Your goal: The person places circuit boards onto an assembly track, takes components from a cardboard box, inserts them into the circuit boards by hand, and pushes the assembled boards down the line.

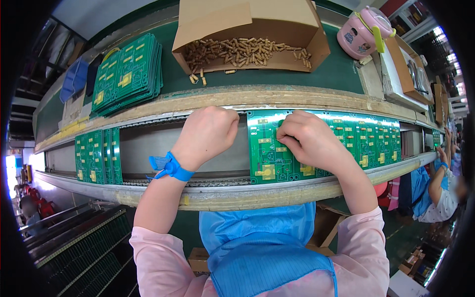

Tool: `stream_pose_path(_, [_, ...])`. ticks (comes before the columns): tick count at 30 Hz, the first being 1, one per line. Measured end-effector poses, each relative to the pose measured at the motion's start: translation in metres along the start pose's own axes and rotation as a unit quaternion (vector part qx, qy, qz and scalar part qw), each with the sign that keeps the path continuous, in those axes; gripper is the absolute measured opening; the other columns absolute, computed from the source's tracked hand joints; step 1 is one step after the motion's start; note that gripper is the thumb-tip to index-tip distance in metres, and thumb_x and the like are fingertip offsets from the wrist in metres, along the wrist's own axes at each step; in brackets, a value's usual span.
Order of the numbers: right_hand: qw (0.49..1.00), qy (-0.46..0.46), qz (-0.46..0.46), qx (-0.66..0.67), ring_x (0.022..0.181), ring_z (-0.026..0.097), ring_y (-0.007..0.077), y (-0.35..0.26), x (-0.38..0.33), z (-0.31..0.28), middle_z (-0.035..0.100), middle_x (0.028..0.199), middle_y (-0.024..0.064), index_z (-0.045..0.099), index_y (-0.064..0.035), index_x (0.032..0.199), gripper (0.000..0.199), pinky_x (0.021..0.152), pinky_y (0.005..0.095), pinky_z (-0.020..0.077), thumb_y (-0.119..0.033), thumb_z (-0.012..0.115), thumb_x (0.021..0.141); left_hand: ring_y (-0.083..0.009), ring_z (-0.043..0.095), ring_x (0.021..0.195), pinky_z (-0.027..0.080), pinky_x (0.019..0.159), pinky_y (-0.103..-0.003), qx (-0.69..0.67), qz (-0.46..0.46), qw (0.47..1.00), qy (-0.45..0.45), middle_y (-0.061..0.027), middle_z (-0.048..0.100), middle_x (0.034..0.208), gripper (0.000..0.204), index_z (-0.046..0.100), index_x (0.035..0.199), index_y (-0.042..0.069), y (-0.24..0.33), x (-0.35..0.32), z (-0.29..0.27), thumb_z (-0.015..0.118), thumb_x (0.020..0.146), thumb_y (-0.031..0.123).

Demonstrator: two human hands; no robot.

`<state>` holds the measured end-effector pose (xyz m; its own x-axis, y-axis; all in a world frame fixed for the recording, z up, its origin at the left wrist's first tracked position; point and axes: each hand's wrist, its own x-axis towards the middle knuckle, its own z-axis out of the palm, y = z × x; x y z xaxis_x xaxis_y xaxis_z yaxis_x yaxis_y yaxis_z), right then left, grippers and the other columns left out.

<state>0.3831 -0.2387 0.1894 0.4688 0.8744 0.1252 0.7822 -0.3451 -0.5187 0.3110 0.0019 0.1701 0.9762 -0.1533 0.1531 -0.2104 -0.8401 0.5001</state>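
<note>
Benchtop (pixel 277 79) bears a carton (pixel 213 17) and pink container (pixel 358 42); right hand (pixel 311 138) partly covers boards (pixel 373 141).

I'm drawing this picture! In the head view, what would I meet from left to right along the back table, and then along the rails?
Back table: blue bin → stack of green boards → cardboard box of small tan parts → pink lidded container.
Rails: upright-looking group of green boards → left hand → right hand.

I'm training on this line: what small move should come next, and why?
Perhaps set a component on the green board beneath the right hand: that hand curls over it, and the boards further right carry small components; whether it holds one is hidden.
</note>
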Motion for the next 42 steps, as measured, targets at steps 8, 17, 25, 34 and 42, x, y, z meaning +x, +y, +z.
stream_pose_path(8, [0.997,-0.041,0.029,-0.064,0.082,0.06,0.0331,-0.001,-0.012,-0.015,0.061,0.081,0.0136,0.061,-0.0004,0.08,0.008,0.073,0.0418,0.0493,0.003,0.066,0.075,-0.0355,0.067,0.084,0.054,0.073,-0.046,0.069,-0.029,0.979,-0.187,-0.0165,0.07,0.089,0.016,0.071,0.094,0.004,-0.017,-0.009,0.025,0.066,0.081,0.011])
stream_pose_path(17, [0.991,-0.045,0.112,0.053,0.081,0.061,0.029,0.022,-0.024,-0.024,0.063,0.081,0.0108,0.065,-0.0014,0.084,0.014,0.072,0.0362,0.0491,-0.002,0.071,0.071,-0.0344,0.067,0.086,0.056,0.072,-0.044,0.111,-0.02,0.985,-0.129,-0.0158,0.066,0.091,0.031,0.065,0.114,0.008,-0.006,-0.004,0.081,0.058,0.084,0.007])
stream_pose_path(25, [0.972,0.003,0.119,0.203,0.084,0.065,0.0189,0.039,-0.038,-0.03,0.068,0.089,0.0083,0.069,-0.0009,0.092,0.021,0.076,0.0301,0.053,-0.013,0.076,0.078,-0.0334,0.065,0.087,0.055,0.072,-0.043,0.158,0.058,0.977,-0.133,-0.0156,0.062,0.093,0.017,0.067,0.094,0.004,-0.008,-0.002,0.088,0.058,0.08,0.005])
stream_pose_path(34, [0.96,0.022,0.115,0.256,0.082,0.067,0.0176,0.046,-0.038,-0.024,0.069,0.089,0.0101,0.069,-0.0003,0.096,0.023,0.076,0.0295,0.054,-0.018,0.074,0.082,-0.041,0.062,0.092,0.053,0.08,-0.046,0.099,0.039,0.986,-0.132,-0.023,0.061,0.093,0.019,0.063,0.094,-0.002,-0.015,-0.006,0.085,0.054,0.077,-0.005])
stream_pose_path(42, [0.961,0.036,0.105,0.253,0.073,0.066,0.0184,0.052,-0.039,-0.021,0.07,0.08,0.0104,0.071,-0.0008,0.094,0.025,0.069,0.0317,0.0532,-0.022,0.073,0.082,-0.0406,0.065,0.085,0.055,0.076,-0.046,0.163,0.005,0.977,-0.138,-0.0229,0.064,0.09,0.01,0.061,0.086,-0.001,-0.012,0.001,0.08,0.055,0.078,-0.003])
